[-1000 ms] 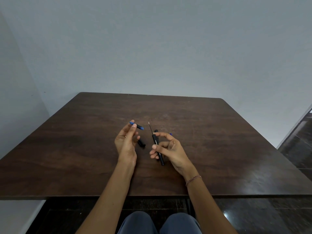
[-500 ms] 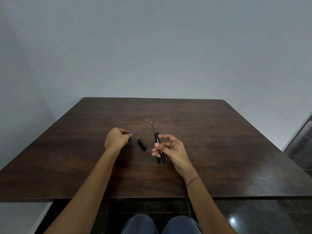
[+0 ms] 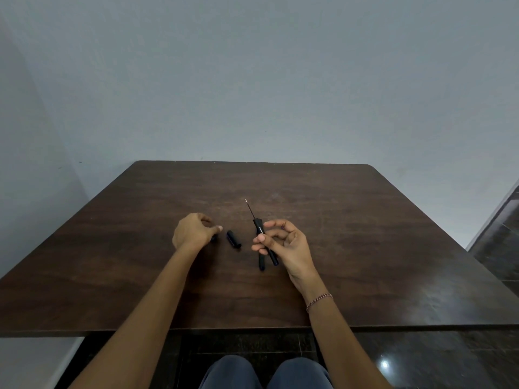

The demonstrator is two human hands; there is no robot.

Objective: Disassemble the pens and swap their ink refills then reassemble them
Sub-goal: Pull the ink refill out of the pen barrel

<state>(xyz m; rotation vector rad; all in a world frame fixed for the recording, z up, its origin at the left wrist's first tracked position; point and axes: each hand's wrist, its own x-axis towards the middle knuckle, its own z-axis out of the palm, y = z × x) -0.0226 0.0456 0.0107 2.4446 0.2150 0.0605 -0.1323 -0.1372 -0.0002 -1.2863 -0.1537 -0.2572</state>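
- On a dark wooden table (image 3: 365,248), set against a bare grey wall (image 3: 252,80) with glossy dark floor (image 3: 500,242) at right, lay a black cap (image 3: 234,238) and a barrel (image 3: 261,263).
- The right hand (image 3: 283,245) pinched a pen (image 3: 259,228) just above the barrel, its refill (image 3: 250,209) pointing away.
- The left hand (image 3: 192,234) curled over a small dark part (image 3: 214,238) beside the cap; whether it gripped could not be told.

A dark brown wooden desk (image 3: 365,248) with rounded corners, short black plastic pen cap (image 3: 234,238) lying near its middle, black pen barrel (image 3: 261,262) just beside (far end hidden).
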